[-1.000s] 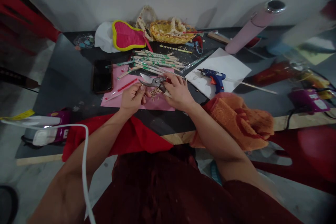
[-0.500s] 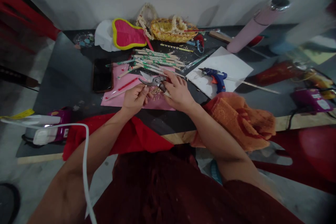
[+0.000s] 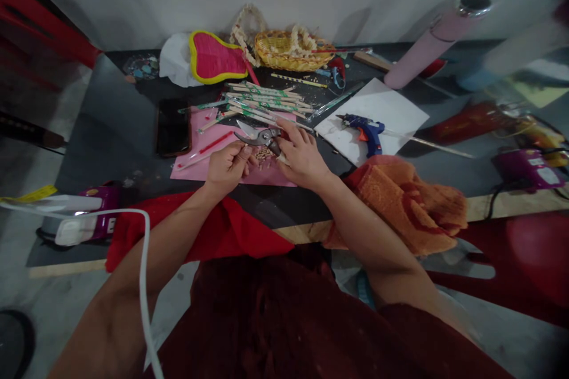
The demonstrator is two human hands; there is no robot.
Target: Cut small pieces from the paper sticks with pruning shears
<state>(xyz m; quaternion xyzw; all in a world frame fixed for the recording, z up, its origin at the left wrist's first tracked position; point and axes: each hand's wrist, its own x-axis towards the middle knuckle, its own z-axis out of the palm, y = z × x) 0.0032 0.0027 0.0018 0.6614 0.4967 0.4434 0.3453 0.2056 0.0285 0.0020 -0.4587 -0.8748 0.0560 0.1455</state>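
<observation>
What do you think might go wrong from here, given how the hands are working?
The open blades of the pruning shears in the right hand sit close to the left hand, so a slip might nick its fingers. The small cut pieces on the pink sheet could scatter. The white cable by the left forearm might snag.

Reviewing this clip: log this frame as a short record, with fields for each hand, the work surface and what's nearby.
Right hand: holds the pruning shears, handle end inside the fingers, blades pointing toward the left hand.
Left hand: fingers curled close beside the shears; whether they pinch anything is too small to tell.
Work surface: pink paper sheet with small cut pieces below the shears.
Nearby: green-banded sticks, glue gun on a white sheet, phone, woven basket.
</observation>
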